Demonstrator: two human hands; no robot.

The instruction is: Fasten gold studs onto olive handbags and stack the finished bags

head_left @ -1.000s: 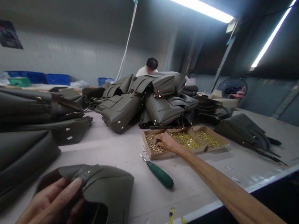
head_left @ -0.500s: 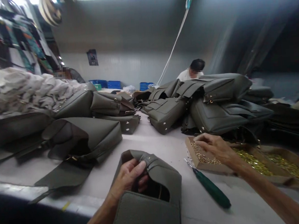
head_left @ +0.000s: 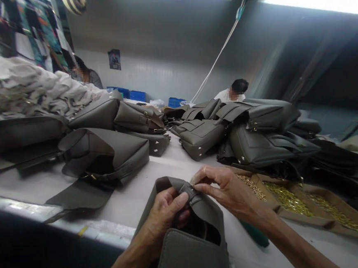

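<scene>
An open grey-green leather bag [head_left: 196, 248] stands on the table right in front of me, its flap folded toward me. My left hand [head_left: 169, 211] reaches into its mouth and pinches the upper edge beside a strap tab [head_left: 187, 191], thumb outside. On the tab's other side my right hand [head_left: 222, 186] has thumb and index finger pressed together against it. Whatever is between those fingertips is too small and covered to make out. Under my right forearm shows the green handle [head_left: 256, 233] of a tool, its tip hidden.
Cardboard trays at right hold small gold fittings [head_left: 253, 186] and yellowish metal pieces [head_left: 291, 199]. More bags are piled behind [head_left: 204, 134] and at left [head_left: 115, 151]. Pale cloth [head_left: 33, 87] is heaped at far left. Two people [head_left: 231, 92] sit at the back.
My right hand has left the tray of small gold fittings and moved left to the bag's strap tab. My left hand keeps its grip on the bag. The view has tilted.
</scene>
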